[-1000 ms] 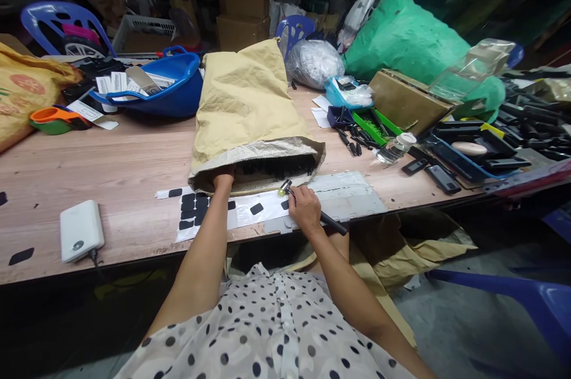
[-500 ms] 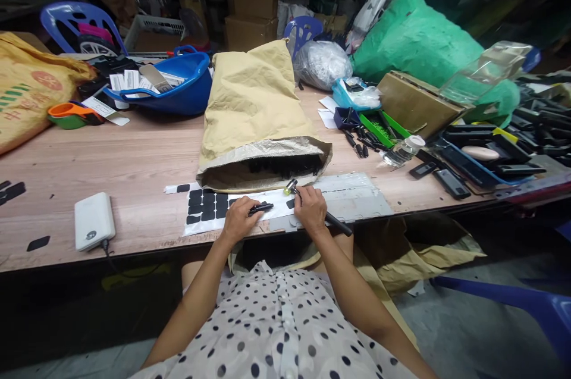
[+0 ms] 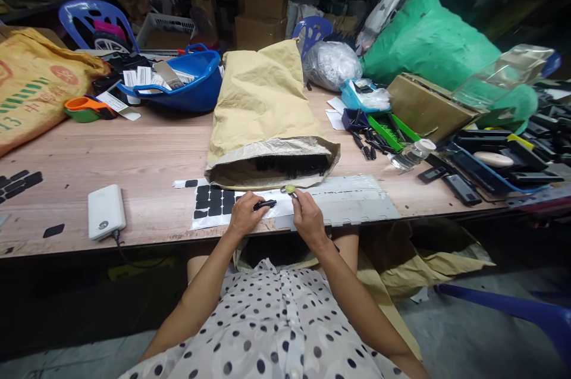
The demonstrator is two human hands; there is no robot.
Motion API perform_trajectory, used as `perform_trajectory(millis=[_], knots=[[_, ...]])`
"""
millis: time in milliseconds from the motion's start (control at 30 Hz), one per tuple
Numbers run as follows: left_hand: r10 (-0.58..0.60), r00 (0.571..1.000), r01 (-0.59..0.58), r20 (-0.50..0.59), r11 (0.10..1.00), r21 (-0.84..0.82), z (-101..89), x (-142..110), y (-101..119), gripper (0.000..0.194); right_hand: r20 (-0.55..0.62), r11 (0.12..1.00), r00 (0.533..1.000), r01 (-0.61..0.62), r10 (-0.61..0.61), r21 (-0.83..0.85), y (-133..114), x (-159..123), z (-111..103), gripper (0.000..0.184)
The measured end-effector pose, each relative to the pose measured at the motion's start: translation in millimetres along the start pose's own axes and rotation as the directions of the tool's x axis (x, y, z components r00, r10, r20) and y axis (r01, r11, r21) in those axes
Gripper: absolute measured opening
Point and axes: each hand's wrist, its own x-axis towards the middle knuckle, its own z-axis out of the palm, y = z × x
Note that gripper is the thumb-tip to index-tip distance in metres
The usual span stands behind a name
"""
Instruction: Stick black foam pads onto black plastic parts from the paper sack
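Black little plastic part [image 3: 264,204] looks light and stiff; left hand [image 3: 243,215] pinches its end, right hand [image 3: 307,216] grips a yellow-tipped tool [image 3: 289,190].

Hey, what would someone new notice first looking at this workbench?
Probably the big tan paper sack lying open-mouthed mid-table, just beyond the hands. In front of it, the left hand grips a small black part over a sheet of black pads, while the right hand holds a yellow-tipped tool. A bright green bag looms at far right.

Blue basin [image 3: 196,90], tan sack [image 3: 263,105], green bag [image 3: 428,40]
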Motion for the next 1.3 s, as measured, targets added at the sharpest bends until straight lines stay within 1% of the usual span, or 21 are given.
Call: perform_trajectory(millis=[67, 133, 267, 400, 533, 600, 700, 800, 967, 1033, 1100, 1200, 1300], knots=[[-0.013, 1.000, 0.013, 0.016, 1.000, -0.013, -0.3, 1, 0, 0.016, 0.034, 0.998, 0.999, 0.026, -0.028, 0.063, -12, -3, -1, 0.038], [-0.021, 0.999, 0.021, 0.027, 1.000, -0.023, -0.3, 1, 0, 0.016, 0.076, 0.996, 0.996, 0.036, -0.042, 0.079, -22, -5, -2, 0.037], [-0.047, 0.998, 0.048, 0.031, 0.998, -0.031, 0.4, 1, 0, 0.015, 0.132, 0.997, 0.989, 0.065, -0.071, 0.043, -32, -4, -3, 0.039], [-0.078, 0.996, 0.079, 0.041, 0.996, -0.031, 0.7, 2, 2, 0.013, 0.137, 0.994, 0.985, 0.107, -0.108, 0.009, -39, -3, -2, 0.040], [-0.097, 0.995, 0.099, 0.036, 0.994, -0.039, 1.0, 2, 3, 0.010, 0.195, 0.990, 0.975, 0.123, -0.106, -0.074, -41, -4, -1, 0.037], [-0.098, 0.995, 0.100, 0.032, 0.994, -0.048, 1.2, 3, 3, 0.010, 0.207, 0.989, 0.975, 0.107, -0.084, -0.102, -39, -3, -2, 0.037], [-0.088, 0.996, 0.089, 0.030, 0.994, -0.056, 1.3, 2, 4, 0.009, 0.161, 0.993, 0.986, 0.069, -0.052, -0.099, -35, 0, -6, 0.037], [-0.089, 0.996, 0.090, 0.024, 0.994, -0.056, 0.8, 1, 5, 0.008, 0.125, 0.995, 0.991, 0.057, -0.046, -0.084, -33, 1, -8, 0.038], [-0.094, 0.995, 0.095, 0.021, 0.994, -0.047, 0.2, 1, 5, 0.008, 0.168, 0.992, 0.985, 0.059, -0.040, -0.112, -29, -5, -3, 0.037], [-0.084, 0.996, 0.085, 0.019, 0.995, -0.042, 0.0, 1, 5, 0.009, 0.145, 0.993, 0.989, 0.037, -0.020, -0.113, -25, -6, -2, 0.038], [-0.074, 0.997, 0.075, 0.022, 0.997, -0.031, -0.1, 1, 5, 0.011, 0.101, 0.992, 0.995, 0.005, 0.008, -0.124, -18, -4, -3, 0.039], [-0.064, 0.998, 0.064, 0.010, 0.998, 0.004, 0.3, 0, 6, 0.017, 0.054, 0.982, 0.998, -0.033, 0.044, -0.185, 0, 3, -5, 0.037], [-0.054, 0.999, 0.054, 0.001, 0.998, 0.034, 1.3, 0, 7, 0.026, 0.043, 0.967, 0.999, -0.021, 0.033, -0.253, 21, 7, -4, 0.034]])
